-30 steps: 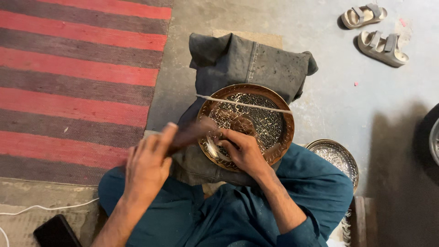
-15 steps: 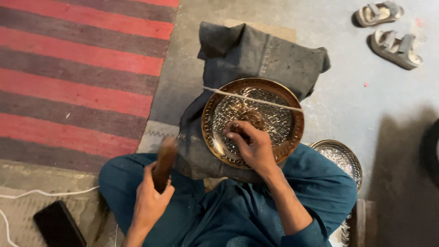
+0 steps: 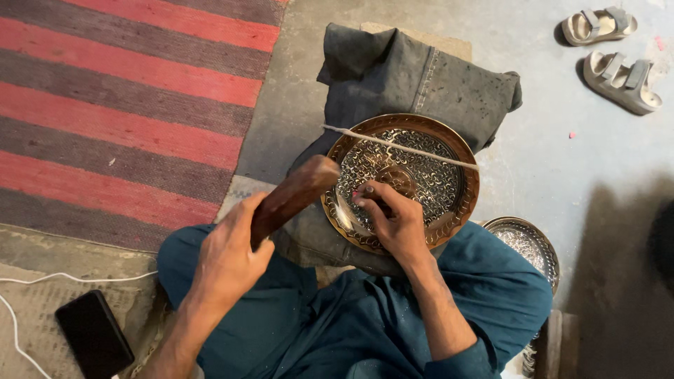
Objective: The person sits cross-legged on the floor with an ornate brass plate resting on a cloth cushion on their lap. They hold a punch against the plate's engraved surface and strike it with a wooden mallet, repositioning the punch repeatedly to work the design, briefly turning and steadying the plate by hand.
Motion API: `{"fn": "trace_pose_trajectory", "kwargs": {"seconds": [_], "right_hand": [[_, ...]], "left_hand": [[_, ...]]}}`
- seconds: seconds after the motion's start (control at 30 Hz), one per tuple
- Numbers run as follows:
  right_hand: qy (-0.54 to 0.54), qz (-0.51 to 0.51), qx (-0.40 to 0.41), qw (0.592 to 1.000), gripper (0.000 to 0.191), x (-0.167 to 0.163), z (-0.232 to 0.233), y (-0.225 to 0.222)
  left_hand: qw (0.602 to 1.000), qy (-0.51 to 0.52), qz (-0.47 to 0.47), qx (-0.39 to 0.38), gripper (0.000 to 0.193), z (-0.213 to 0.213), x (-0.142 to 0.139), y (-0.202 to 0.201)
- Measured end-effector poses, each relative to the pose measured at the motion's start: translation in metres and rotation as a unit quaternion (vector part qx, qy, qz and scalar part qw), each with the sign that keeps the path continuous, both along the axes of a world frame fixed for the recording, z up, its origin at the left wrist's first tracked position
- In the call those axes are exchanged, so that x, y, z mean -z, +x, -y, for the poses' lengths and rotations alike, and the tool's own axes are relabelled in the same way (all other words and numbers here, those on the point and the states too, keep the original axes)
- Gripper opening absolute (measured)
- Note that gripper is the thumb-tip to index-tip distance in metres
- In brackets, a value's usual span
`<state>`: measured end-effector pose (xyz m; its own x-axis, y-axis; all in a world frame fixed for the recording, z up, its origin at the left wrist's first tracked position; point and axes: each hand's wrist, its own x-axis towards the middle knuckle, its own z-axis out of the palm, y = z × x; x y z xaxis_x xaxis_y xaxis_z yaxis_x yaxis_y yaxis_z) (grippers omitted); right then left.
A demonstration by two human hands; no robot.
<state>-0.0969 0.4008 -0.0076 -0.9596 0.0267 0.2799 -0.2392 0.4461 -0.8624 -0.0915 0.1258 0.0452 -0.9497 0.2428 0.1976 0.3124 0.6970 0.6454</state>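
A round engraved brass plate (image 3: 449,151) rests on a folded dark grey cloth (image 3: 414,70) on my lap. A thin pale cord (image 3: 400,147) crosses the plate's upper part. My right hand (image 3: 397,221) presses on the plate and pinches a small dark punch tool (image 3: 371,193) upright against the metal. My left hand (image 3: 228,253) grips a brown wooden mallet (image 3: 298,189), whose head hovers just left of the plate's rim, near the punch.
A red and dark striped rug (image 3: 119,105) covers the floor on the left. A second engraved plate (image 3: 526,242) lies by my right knee. A black phone (image 3: 95,333) and a white cable (image 3: 42,279) lie at the lower left. Two sandals (image 3: 618,52) sit far right.
My left hand had dropped the mallet low near my knee, then raised it again toward the plate's left rim. My right hand stays on the plate with the punch.
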Motion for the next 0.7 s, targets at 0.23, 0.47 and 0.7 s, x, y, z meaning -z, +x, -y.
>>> {"fn": "trace_pose_trajectory", "kwargs": {"seconds": [0.23, 0.47, 0.7], "right_hand": [[0.013, -0.025, -0.004, 1.0, 0.025, -0.001, 0.002, -0.002], [0.022, -0.011, 0.005, 1.0, 0.021, 0.0, 0.001, -0.003], [0.017, -0.001, 0.009, 1.0, 0.02, 0.006, -0.001, -0.002]], "left_hand": [[0.993, -0.085, -0.082, 0.023, 0.08, -0.009, -0.025, -0.014], [0.963, -0.207, -0.162, 0.059, 0.087, -0.014, -0.026, -0.022], [0.976, -0.163, -0.133, 0.055, 0.091, -0.011, -0.017, -0.022]]}}
